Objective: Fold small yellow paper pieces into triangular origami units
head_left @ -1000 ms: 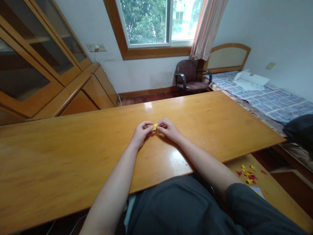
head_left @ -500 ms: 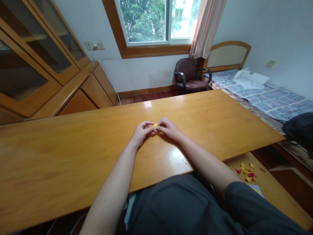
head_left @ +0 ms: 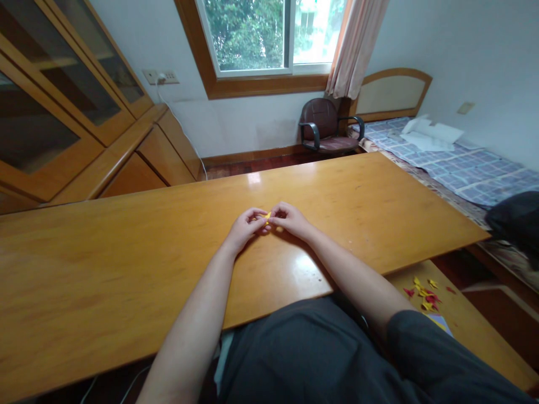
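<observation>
A small piece of folded yellow paper [head_left: 268,217] is pinched between my two hands, a little above the wooden table [head_left: 126,269]. My left hand [head_left: 249,225] grips it from the left with thumb and fingers closed. From the right, my right hand [head_left: 287,217] holds it between thumb and forefinger. Fingers cover most of the paper, so its full shape is hidden. On a lower wooden surface to my right lie several small yellow and red folded paper figures [head_left: 426,294]. Near them is a flat stack of paper sheets [head_left: 440,323], partly hidden by my sleeve.
A maroon armchair [head_left: 322,126] stands beyond the table's far edge, below the window. On the right is a bed [head_left: 467,168] with a checked cover and a black bag [head_left: 516,224]. A glass-door cabinet [head_left: 63,101] stands at the left.
My hands stay almost in place around the yellow paper. A narrower bit of it now shows between the fingertips, and the view has shifted slightly.
</observation>
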Demonstrator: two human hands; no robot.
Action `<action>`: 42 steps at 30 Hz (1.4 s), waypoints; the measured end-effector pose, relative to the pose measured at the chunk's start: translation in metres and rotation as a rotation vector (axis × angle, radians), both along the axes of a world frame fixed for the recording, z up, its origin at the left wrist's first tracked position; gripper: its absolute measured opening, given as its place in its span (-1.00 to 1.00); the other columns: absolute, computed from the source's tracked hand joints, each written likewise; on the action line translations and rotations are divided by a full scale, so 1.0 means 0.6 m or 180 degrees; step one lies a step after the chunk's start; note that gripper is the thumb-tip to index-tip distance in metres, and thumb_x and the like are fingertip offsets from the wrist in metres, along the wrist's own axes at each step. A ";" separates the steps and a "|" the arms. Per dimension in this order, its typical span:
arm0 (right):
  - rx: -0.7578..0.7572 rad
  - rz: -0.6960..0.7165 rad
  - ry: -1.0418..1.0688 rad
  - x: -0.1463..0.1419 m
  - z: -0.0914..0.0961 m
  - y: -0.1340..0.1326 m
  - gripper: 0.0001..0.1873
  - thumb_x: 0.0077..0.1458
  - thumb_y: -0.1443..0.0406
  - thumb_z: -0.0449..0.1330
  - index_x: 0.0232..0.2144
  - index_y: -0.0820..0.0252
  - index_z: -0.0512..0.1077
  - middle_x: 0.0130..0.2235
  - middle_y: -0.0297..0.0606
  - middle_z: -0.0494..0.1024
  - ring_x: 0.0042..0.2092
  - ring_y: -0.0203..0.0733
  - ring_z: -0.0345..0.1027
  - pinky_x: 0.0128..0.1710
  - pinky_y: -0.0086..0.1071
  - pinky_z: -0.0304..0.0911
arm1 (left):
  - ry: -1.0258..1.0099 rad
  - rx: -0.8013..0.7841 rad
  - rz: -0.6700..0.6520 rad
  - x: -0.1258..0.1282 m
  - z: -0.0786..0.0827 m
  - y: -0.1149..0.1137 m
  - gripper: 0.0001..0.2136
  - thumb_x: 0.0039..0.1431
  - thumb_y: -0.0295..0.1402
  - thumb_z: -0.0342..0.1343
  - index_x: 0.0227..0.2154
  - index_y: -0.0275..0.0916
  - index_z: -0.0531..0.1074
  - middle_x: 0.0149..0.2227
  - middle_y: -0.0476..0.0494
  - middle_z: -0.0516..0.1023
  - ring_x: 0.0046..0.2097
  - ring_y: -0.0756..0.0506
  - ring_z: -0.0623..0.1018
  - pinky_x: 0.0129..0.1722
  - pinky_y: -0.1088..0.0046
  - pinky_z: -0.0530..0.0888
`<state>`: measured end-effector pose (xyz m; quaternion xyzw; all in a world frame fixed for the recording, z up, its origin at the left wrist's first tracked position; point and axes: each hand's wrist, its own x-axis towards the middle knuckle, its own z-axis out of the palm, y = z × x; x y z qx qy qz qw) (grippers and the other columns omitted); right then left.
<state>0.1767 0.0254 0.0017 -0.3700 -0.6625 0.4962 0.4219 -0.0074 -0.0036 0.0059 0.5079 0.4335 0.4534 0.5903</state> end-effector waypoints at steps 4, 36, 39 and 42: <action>-0.0438 0.0134 0.0351 -0.001 0.000 0.001 -0.68 -0.13 0.17 0.36 -0.34 0.20 0.41 -0.45 -0.39 0.46 -0.41 -0.31 0.33 -0.38 -0.41 0.24 | -0.0013 0.0085 -0.0039 -0.001 -0.002 0.001 -0.62 -0.05 -0.26 0.35 -0.20 -0.28 0.40 -0.39 -0.06 0.54 -0.37 -0.03 0.59 -0.34 0.46 0.53; -0.0812 0.0152 0.0956 0.001 -0.009 0.009 -0.66 -0.18 0.13 0.42 -0.41 0.23 0.48 -0.42 -0.33 0.57 -0.37 -0.29 0.42 -0.23 -0.35 0.34 | 0.0142 0.0060 0.0270 0.007 -0.012 0.009 -0.59 -0.01 -0.02 0.26 -0.32 -0.30 0.47 -0.38 -0.10 0.58 -0.33 -0.06 0.60 -0.29 0.43 0.56; -0.0822 0.0160 0.0927 0.000 -0.008 0.009 -0.65 -0.20 0.14 0.43 -0.41 0.24 0.47 -0.43 -0.33 0.57 -0.37 -0.28 0.43 -0.24 -0.35 0.34 | 0.0267 0.0163 0.0314 0.006 -0.014 0.011 -0.61 0.00 -0.02 0.25 -0.33 -0.30 0.49 -0.37 -0.09 0.58 -0.34 -0.04 0.58 -0.31 0.45 0.56; -0.0813 0.0151 0.0878 0.000 -0.007 0.008 -0.64 -0.19 0.14 0.43 -0.40 0.25 0.48 -0.41 -0.32 0.58 -0.36 -0.29 0.44 -0.21 -0.35 0.33 | 0.0324 0.0224 0.0328 0.005 -0.016 0.012 -0.61 0.02 -0.01 0.24 -0.32 -0.30 0.51 -0.35 -0.08 0.57 -0.33 -0.03 0.57 -0.32 0.47 0.56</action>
